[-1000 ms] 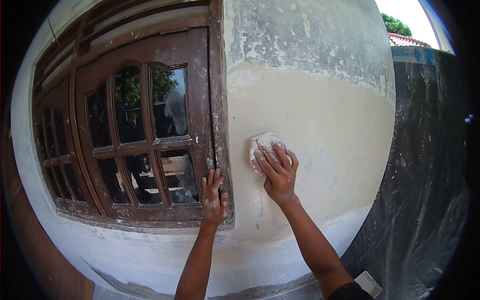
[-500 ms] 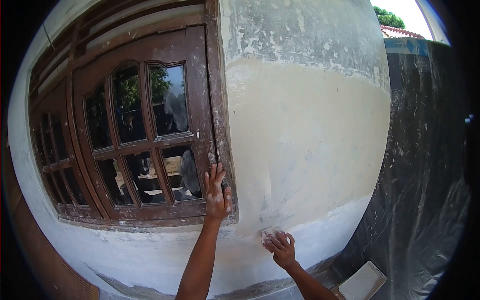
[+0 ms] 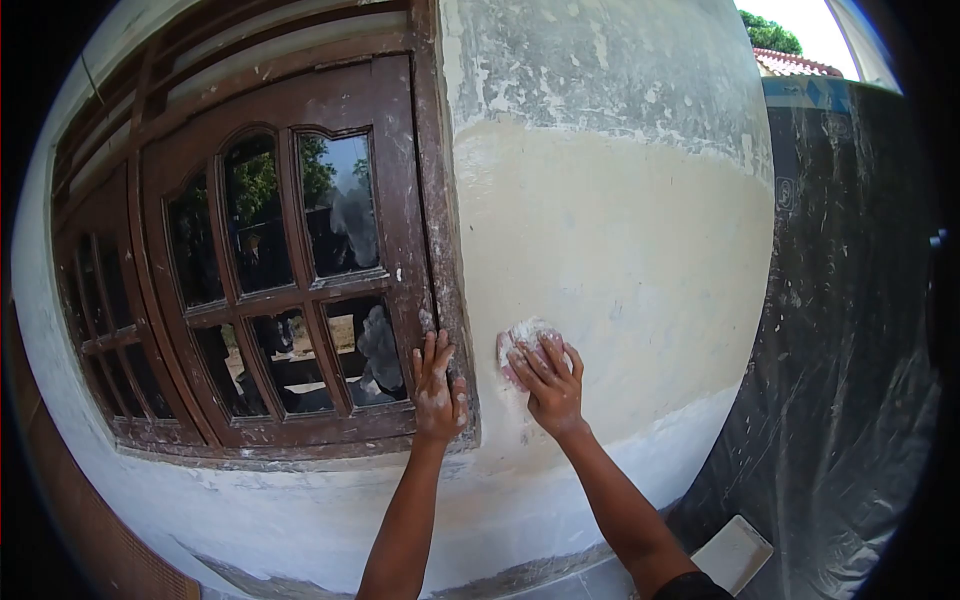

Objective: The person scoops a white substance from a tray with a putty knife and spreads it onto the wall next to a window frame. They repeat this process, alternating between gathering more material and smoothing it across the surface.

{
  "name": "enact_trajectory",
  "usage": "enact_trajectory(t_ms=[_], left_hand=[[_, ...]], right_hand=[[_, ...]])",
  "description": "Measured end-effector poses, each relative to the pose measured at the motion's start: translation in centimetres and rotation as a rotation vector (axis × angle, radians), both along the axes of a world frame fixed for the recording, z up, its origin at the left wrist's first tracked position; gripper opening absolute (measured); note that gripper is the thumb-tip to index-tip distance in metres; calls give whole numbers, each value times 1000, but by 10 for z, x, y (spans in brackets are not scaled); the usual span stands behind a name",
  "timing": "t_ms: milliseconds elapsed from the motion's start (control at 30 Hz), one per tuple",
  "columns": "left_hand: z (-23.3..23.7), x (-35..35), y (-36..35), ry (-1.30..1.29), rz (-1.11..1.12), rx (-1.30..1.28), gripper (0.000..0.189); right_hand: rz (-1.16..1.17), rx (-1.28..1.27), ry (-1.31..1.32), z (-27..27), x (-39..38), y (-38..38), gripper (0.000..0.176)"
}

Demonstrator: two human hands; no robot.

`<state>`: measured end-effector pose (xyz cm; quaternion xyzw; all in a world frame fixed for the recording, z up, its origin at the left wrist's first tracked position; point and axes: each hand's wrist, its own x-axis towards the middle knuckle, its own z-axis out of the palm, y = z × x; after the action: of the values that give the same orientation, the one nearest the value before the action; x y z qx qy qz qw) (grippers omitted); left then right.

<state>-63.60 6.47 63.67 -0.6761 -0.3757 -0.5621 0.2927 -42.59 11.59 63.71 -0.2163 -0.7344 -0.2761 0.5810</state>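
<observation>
My left hand (image 3: 438, 388) rests with fingers apart on the lower right edge of the brown wooden window frame (image 3: 445, 250); whitish paste marks its fingers. To its right, my right hand (image 3: 550, 380) presses a pinkish pad (image 3: 518, 352), smeared with white paste, flat against the wall. The pad's lower part is hidden under the fingers. Around it the wall (image 3: 620, 270) is coated cream, with a rough grey patch above and a white band below.
Glass panes (image 3: 255, 210) fill the window at left. Dark plastic sheeting (image 3: 840, 350) hangs at the right. A pale rectangular tray (image 3: 735, 555) lies at the lower right, near the wall's foot. A woven brown surface (image 3: 90, 500) shows at the lower left.
My right hand has moved up the wall with the pad, from the white band's upper edge into the cream area. My left hand stays on the window frame.
</observation>
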Motion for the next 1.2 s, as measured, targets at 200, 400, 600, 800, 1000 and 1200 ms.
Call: enact_trajectory(t_ms=[200, 400, 600, 800, 1000, 1200], left_hand=[[-1, 2, 1, -10, 13, 4, 45], [0, 1, 6, -14, -7, 26, 48], [-3, 1, 1, -2, 10, 8, 44], [-3, -1, 1, -9, 15, -23, 44], [-4, 0, 3, 7, 6, 6, 44], [-5, 2, 3, 0, 20, 1, 44]], right_hand=[[-23, -367, -124, -208, 25, -43, 59], [15, -358, -36, -192, 24, -68, 58], [17, -62, 138, -5, -8, -40, 51], [-11, -224, 29, -123, -13, -24, 61], [-18, -540, -162, -263, 24, -90, 56], [73, -320, 113, -142, 28, -79, 53]])
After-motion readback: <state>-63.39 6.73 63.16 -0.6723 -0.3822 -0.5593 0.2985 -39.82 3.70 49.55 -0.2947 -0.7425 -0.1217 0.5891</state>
